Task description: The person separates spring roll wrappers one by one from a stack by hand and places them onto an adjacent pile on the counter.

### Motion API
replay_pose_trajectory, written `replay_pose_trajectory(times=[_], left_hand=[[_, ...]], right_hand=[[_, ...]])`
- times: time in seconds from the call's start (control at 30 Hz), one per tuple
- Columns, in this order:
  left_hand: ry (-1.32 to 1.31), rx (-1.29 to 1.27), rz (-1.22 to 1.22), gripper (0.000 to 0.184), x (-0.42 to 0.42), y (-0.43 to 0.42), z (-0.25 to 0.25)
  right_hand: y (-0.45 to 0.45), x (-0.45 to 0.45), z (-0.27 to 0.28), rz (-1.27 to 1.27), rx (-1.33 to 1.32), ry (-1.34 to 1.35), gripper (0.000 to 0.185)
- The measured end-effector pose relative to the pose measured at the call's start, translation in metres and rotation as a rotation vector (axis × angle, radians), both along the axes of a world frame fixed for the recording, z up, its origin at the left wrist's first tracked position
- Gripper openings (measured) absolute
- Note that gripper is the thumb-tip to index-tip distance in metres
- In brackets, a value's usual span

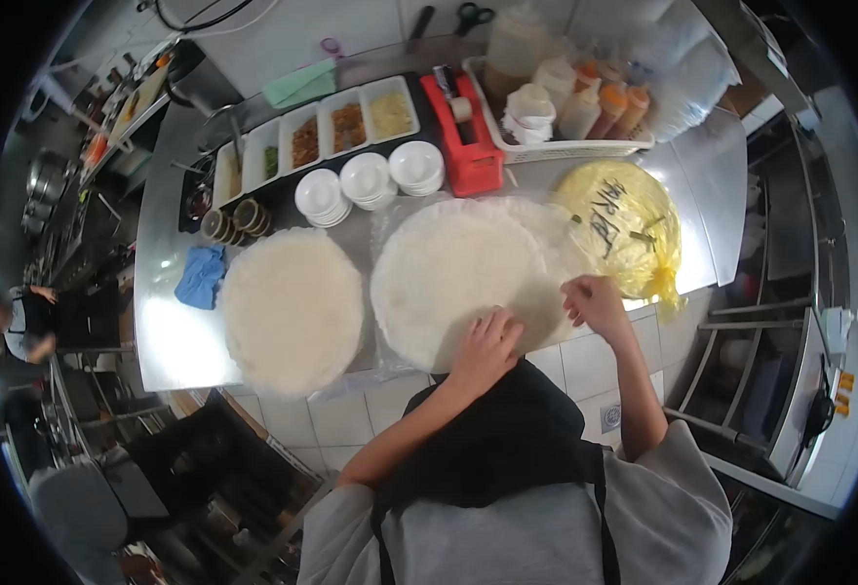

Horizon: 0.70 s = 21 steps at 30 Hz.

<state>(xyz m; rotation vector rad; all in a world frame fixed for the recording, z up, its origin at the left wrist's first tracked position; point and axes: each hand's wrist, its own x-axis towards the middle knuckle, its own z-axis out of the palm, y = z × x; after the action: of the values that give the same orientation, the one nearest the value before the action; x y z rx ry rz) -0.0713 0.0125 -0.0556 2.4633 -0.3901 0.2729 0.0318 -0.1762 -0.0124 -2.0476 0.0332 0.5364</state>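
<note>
Two stacks of thin, round, pale wrappers lie on the steel counter. My left hand (490,346) rests with its fingers laid flat on the near edge of the right stack of wrappers (458,258). Beside that stack's right edge, my right hand (597,304) has its fingers curled into a pinch at the rim of a thin wrapper (558,249), whose translucent edge spreads out to the right. Clear plastic shows under the stack. The left stack of wrappers (292,312) is untouched by either hand. A tied yellow plastic bag (619,224) with black writing sits just beyond my right hand.
White trays of fillings (346,129), stacked small white dishes (367,180), a red tape dispenser (468,146) and a basket (585,148) of squeeze bottles line the back. A blue cloth (201,276) lies left. Another person (34,322) stands far left.
</note>
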Motion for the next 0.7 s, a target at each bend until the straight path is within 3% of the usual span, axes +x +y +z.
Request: replay_pose_trajectory(times=[0.13,0.23,0.33,0.5,0.7], left_hand=[[-0.005,-0.087,0.047,0.014,0.008,0.007,-0.001],[0.365,-0.586,0.287,0.008,0.010,0.013,0.009],[0.481,-0.675,0.319,0.011,0.007,0.010,0.027],[0.434,-0.622,0.235,0.009,-0.004,-0.005,0.036],[0.468,-0.455,0.146,0.005,-0.018,-0.001,0.033]], right_hand=[[-0.010,-0.030,-0.006,0.106,0.110,0.258,0.025],[0.002,-0.045,-0.015,0.045,0.344,0.309,0.030],[0.020,-0.053,-0.018,-0.124,0.627,0.265,0.036],[0.028,-0.048,-0.032,-0.258,0.733,0.269,0.039],[0.007,-0.033,-0.045,-0.406,0.804,0.266,0.028]])
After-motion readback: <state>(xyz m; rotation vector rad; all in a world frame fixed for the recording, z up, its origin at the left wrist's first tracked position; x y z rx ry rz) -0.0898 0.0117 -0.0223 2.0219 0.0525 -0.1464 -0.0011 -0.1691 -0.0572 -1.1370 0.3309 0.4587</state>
